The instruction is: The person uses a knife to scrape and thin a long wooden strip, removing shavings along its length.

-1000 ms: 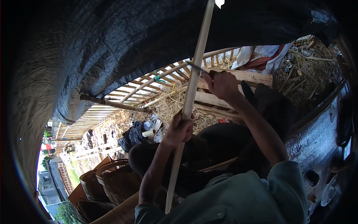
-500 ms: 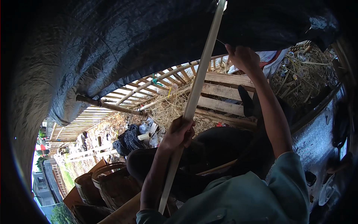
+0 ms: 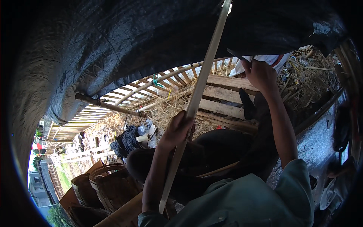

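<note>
A long, pale bamboo strip (image 3: 205, 72) runs slantwise from the top of the view down past my lap. My left hand (image 3: 176, 130) is closed around its lower half. Up and to the right, my right hand (image 3: 262, 76) grips a knife, its dark narrow blade (image 3: 236, 54) pointing left toward the strip. Between the blade tip and the strip there is a visible gap. The knife's handle is hidden inside my fingers.
Overhead hangs a dark tarp (image 3: 109, 45). Beyond my knees are wooden slats (image 3: 221, 108), straw (image 3: 172, 104) and a bamboo fence (image 3: 162, 84). Round baskets (image 3: 117, 189) stand at lower left, near dark patterned cloth (image 3: 126, 142).
My right hand has moved right and down, away from the strip, and the knife blade now shows more clearly. My left hand keeps its hold; the view has shifted slightly.
</note>
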Available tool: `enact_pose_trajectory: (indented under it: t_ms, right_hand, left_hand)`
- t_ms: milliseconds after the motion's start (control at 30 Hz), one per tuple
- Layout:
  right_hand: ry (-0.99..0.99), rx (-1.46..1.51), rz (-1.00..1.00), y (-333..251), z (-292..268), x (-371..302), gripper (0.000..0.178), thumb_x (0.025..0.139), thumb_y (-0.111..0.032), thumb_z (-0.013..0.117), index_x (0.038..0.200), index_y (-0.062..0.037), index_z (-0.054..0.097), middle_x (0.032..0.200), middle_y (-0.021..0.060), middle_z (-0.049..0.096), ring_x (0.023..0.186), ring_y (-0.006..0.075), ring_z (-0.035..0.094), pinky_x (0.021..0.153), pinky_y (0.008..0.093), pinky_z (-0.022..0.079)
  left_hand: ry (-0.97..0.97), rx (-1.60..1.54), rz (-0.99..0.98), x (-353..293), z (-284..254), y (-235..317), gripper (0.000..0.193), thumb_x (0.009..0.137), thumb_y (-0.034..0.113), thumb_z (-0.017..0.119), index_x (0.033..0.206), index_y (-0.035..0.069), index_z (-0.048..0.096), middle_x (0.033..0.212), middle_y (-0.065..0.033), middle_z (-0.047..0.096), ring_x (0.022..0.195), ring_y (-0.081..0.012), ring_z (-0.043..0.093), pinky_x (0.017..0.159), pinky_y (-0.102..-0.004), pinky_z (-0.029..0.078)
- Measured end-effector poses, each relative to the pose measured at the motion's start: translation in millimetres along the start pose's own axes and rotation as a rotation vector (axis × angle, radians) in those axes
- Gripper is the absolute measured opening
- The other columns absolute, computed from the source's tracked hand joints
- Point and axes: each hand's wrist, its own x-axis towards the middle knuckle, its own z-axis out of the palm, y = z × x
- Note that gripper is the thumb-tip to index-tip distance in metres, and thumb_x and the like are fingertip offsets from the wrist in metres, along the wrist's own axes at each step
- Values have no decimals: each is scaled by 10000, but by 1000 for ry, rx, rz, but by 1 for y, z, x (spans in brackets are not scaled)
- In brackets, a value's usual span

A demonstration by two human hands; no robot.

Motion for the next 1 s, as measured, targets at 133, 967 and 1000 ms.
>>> enact_pose_trajectory:
  t_ms: [133, 967, 1000]
  right_hand:
    - [46, 180, 244, 20, -1, 7, 521, 925, -462, 390, 757, -13, 595, 638, 169, 609, 669, 356, 624, 593, 452, 485]
    - [-152, 531, -743, -91, 55, -77, 277, 828, -333, 584, 777, -61, 598, 558, 121, 583, 493, 303, 593, 449, 387, 456]
    - [-76, 525, -768, -92, 64, -73, 324, 809, -373, 601, 743, -56, 588, 559, 126, 578, 477, 312, 583, 442, 392, 457]
  left_hand:
    - [-24, 89, -17, 2, 1, 6, 190, 908, 197, 525, 871, 11, 522, 670, -46, 568, 540, -92, 548, 473, -263, 441]
    - [369, 562, 788, 35, 28, -51, 116, 796, -22, 513, 884, 20, 574, 746, -104, 618, 628, -263, 590, 563, -349, 451]
    - [331, 472, 766, 39, 24, -43, 88, 807, -11, 514, 878, 16, 560, 731, -116, 611, 614, -276, 589, 543, -352, 449]
